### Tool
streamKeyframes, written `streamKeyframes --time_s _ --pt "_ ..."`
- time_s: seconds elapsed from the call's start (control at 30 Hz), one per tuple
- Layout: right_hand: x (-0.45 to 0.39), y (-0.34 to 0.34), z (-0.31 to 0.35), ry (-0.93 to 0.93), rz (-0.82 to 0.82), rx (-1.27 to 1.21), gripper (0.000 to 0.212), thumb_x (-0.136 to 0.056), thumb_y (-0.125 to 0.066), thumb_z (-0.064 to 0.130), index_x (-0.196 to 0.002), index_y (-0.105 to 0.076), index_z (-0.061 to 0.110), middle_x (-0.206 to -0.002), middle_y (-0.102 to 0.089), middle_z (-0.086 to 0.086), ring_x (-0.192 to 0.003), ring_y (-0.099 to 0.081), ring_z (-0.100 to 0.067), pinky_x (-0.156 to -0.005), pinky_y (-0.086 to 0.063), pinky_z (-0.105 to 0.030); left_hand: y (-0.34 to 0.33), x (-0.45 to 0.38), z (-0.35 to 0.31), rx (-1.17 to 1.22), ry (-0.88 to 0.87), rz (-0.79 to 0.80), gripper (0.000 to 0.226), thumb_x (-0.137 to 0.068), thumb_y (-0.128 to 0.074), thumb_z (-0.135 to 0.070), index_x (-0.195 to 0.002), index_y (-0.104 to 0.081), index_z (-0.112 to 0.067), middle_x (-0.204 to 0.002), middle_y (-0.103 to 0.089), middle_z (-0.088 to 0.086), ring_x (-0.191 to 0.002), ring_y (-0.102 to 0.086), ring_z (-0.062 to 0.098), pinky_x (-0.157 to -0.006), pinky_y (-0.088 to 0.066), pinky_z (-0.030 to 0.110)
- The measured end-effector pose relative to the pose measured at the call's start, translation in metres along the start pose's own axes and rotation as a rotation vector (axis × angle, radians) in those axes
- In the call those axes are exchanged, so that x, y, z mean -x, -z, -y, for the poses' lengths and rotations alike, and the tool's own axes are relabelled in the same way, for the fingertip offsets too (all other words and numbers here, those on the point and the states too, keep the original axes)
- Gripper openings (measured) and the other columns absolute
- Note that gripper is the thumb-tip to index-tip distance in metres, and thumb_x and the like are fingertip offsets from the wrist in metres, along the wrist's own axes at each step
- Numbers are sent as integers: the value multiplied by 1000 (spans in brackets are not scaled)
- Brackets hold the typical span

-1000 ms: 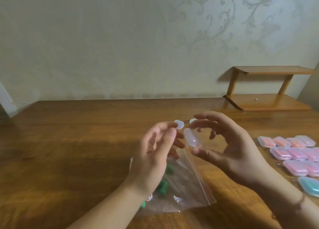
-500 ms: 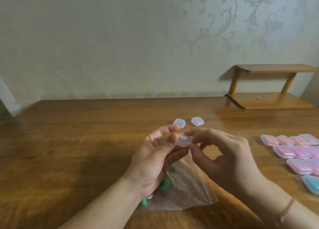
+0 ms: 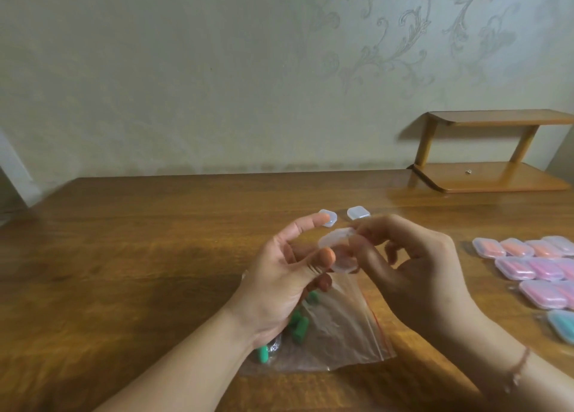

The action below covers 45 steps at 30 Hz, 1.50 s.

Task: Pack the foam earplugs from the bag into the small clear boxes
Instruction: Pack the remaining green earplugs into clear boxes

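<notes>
A small clear box [image 3: 340, 251] is held in the air between both hands, above the mouth end of the bag [image 3: 335, 327], and it appears to be hinged partly open, though the blur leaves that uncertain. The grip of the left hand [image 3: 279, 287] is clamped on the box's near left edge by the thumb, with the index finger raised clear; the grip of the right hand [image 3: 413, 271] is pinched on its far right edge, apparently at the lid. The green foam earplugs [image 3: 299, 329] lie inside the bag on the bench [image 3: 139, 271], directly below and toward the person from the box, under the heel of the left hand. The left hand is therefore judged the nearer one for a reach down into the bag, while the box is kept steady by the right. Two more empty boxes [image 3: 358, 212] are seen just beyond the fingertips, and filled boxes [image 3: 528, 262] are ranged well apart at the right.
</notes>
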State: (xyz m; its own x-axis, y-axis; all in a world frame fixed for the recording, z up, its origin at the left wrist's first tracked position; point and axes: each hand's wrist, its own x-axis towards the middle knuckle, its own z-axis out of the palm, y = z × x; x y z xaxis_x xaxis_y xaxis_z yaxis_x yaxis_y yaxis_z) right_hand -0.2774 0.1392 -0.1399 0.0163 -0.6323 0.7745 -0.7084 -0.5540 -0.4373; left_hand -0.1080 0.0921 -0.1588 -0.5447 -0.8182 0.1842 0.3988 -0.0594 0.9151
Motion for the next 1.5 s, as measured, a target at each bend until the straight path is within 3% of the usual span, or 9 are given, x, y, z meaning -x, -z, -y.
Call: streamKeyframes --time_s 0.13,0.23,0.33,0.53,0.73,0.9,1.03,1.23,1.5 --pt "0 1 3 -153 81 -168 16 -87 -61 31 -99 -70 25 -88 -70 12 -75 -66 -7 -53 -51 -21 -1 -1 -3 -33 -15 55 53 -80 -77 -31 -128 -64 -14 -115 -67 28 -100 -66 35 -79 -52 37" --pt "-2 8 -8 -294 35 -222 9 -86 -66 23 -88 -70 30 -80 -67 9 -67 -59 -11 -54 -49 -23 3 -5 -7 175 -2 -175 36 -89 -60 -23 -121 -66 -8 -101 -71 16 -91 -70 25 -75 -60 34" --pt "1 15 -23 -302 308 43 14 -78 -73 21 -74 -68 33 -77 -61 9 -70 -55 -10 -58 -44 -18 12 -9 -6 310 -6 -292 32 -100 -47 -22 -124 -59 -5 -90 -67 11 -84 -70 21 -75 -61 36" --pt "13 -4 -24 -150 617 106 10 -75 -72 54 -83 -67 58 -128 -41 31 -115 -40 1 -86 -44 -17 11 -11 -2 314 41 -297 32 -107 -31 -28 -114 -55 -8 -79 -60 9 -68 -60 21 -65 -57 36" --pt "18 -26 -30 -77 527 242 51 -74 -46 81 -77 -72 37 -135 -49 17 -117 -38 -7 -90 -46 -26 12 -12 -1 254 32 -273 45 -102 -33 -44 -109 -59 -8 -77 -53 7 -63 -50 19 -63 -48 32" --pt "9 -16 -26 -126 569 211 49 -74 -45 78 -89 -73 41 -125 -53 24 -113 -41 -2 -87 -47 -22 14 -13 0 184 38 -274 46 -103 -33 -43 -111 -63 -8 -79 -56 6 -65 -52 17 -65 -48 31" --pt "-2 19 -16 -291 432 26 11 -72 -73 43 -81 -70 40 -102 -68 24 -101 -58 0 -80 -47 -29 13 -11 -3 185 25 -256 44 -104 -33 -43 -108 -61 -9 -79 -54 5 -63 -48 16 -64 -44 30" --pt "-9 26 5 -599 155 -471 18 -76 -69 -10 -75 -65 7 -83 -74 -6 -83 -70 -27 -78 -58 -37 11 -9 -4 210 0 -159 42 -102 -36 -44 -107 -63 -12 -87 -59 5 -62 -48 16 -58 -46 25" --pt "-13 45 6 -498 77 43 14 -75 -71 9 -74 -65 21 -85 -73 15 -75 -69 -9 -65 -59 -32 8 -4 4 54 80 -63 42 -98 -39 -48 -108 -68 -19 -97 -61 5 -69 -53 18 -68 -44 32"
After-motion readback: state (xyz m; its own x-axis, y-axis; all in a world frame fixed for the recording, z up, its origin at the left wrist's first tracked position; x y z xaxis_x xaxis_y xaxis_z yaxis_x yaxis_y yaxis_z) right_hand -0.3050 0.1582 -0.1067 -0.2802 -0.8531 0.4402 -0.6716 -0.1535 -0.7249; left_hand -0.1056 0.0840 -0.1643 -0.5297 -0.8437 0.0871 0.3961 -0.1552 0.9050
